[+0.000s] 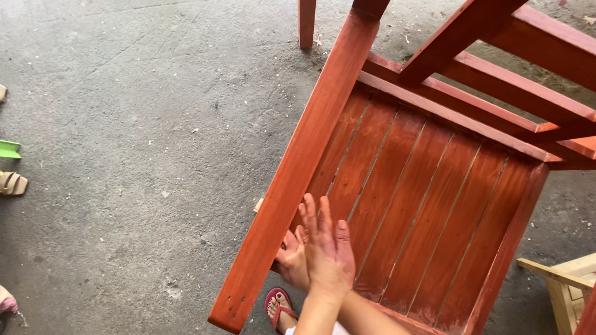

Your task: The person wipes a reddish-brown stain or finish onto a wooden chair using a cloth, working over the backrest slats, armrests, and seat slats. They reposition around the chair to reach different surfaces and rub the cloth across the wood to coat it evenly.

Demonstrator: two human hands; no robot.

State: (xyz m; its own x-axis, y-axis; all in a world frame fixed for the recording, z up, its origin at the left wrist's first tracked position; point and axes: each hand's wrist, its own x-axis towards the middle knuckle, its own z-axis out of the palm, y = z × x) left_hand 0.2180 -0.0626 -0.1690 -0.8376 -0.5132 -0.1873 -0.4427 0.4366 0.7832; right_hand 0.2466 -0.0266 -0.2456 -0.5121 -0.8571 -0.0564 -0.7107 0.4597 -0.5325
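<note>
Flatly, the left hand (328,251) lies released over the right hand (292,260), whose grip on the red chair (434,205) cannot be told.

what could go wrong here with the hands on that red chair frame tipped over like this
The stained chair frame lies tilted on the concrete floor, so it could slip or tip if pushed. The foot in a red flip-flop sits just under the frame's lower rail, exposed if that drops. Both hands, left and right, look reddish, so stain may be rubbing off.
</note>
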